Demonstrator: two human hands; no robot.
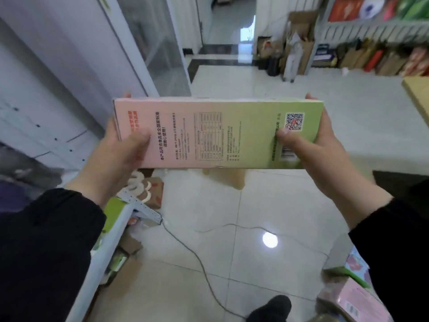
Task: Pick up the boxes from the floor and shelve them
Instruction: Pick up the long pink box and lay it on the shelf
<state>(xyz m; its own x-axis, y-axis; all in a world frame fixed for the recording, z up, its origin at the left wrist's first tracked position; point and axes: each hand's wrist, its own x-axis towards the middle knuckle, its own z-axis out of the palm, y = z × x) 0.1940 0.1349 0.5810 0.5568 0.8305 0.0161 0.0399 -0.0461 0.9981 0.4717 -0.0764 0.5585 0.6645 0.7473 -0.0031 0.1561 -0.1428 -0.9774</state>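
Note:
A long flat box [216, 133], pink at its left end and green at its right, with printed text, a table and a QR code, is held level in mid-air at the centre of the view. My left hand [118, 154] grips its pink end, thumb on the printed face. My right hand [318, 147] grips its green end, thumb beside the QR code. More boxes [348, 296], pink and green, lie on the floor at the lower right. A white shelf [109, 247] runs along the lower left with green boxes on it.
A thin cable [197, 259] trails across the tiled floor. A brown carton [154, 191] lies by the shelf's end. A glass-door cabinet [153, 43] stands at the left. Shelves with packages [380, 36] fill the far right. A cardboard box corner [417, 94] shows at the right edge.

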